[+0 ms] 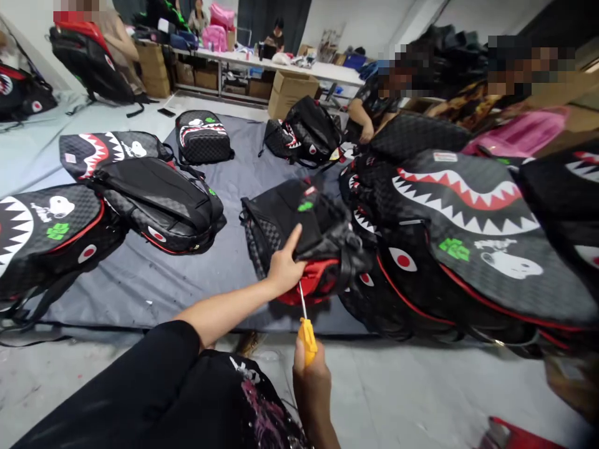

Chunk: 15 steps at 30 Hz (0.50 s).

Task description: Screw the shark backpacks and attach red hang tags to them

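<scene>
A black checkered backpack (276, 212) with a green patch lies on the grey cloth, its red lining (318, 277) showing at the near end. On that near edge is my left hand (286, 269), closed at the red lining with the index finger stretched over the black panel. My right hand (312, 374) grips a yellow-handled tool with a thin metal shaft (307, 340). The shaft points up at the red lining, just below my left hand; whether its tip touches is hard to tell. The backpack's right part is blurred.
Shark-mouth backpacks (472, 218) are piled at right; more backpacks (163, 199) lie at left. A small backpack (203, 137) sits farther back. Co-workers are at the right and far left. A carton (291, 93) stands before a long white table (322, 67).
</scene>
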Tool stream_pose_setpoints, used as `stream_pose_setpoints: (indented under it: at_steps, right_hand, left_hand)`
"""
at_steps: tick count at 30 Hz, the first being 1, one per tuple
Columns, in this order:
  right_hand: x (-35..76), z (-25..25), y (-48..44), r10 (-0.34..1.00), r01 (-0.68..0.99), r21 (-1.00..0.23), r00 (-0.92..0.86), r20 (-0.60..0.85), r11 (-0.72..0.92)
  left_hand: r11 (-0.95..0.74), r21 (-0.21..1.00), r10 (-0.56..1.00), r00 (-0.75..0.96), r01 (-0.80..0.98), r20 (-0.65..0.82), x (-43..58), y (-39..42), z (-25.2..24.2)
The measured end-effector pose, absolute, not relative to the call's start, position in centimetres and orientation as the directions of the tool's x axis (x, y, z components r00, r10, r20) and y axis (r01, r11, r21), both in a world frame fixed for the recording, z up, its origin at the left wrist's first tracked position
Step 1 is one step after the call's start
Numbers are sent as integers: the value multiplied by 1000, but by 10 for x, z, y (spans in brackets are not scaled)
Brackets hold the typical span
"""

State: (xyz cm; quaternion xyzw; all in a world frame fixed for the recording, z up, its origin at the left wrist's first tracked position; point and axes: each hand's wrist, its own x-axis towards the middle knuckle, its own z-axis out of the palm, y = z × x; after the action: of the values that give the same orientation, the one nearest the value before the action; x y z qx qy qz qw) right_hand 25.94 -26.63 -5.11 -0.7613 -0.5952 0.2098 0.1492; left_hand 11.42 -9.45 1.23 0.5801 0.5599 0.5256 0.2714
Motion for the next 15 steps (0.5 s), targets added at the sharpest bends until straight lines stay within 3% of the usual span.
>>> stream_pose_setpoints:
  at_steps: [3, 5, 7, 10, 12, 15]
  right_hand:
    - [264, -38, -261, 971, 781, -578, 178, -158, -237]
    - [272, -41, -263, 965, 757, -608, 114, -235, -238]
    - [283, -55, -265, 940, 752, -602, 68, -334, -268]
    - [299, -81, -269, 856, 766, -528, 55, -515, -367]
    - [307, -93, -274, 788, 763, -473, 75, -611, -440]
    - [316, -95, -286, 724, 698, -487, 65, -686, -524]
  left_hand:
    - [-272, 960, 817, -510, 70, 269, 119, -111, 5]
    - [-160, 986, 834, -529, 44, 159, 117, -143, -26]
    - [23, 992, 942, -336, 127, 21, 109, -185, -61]
    - [92, 958, 994, 29, 272, -103, 81, -237, -88]
    - [-23, 902, 983, 173, 431, -58, 56, -247, -84]
    - [-292, 620, 924, 381, 729, -12, 26, -220, -75]
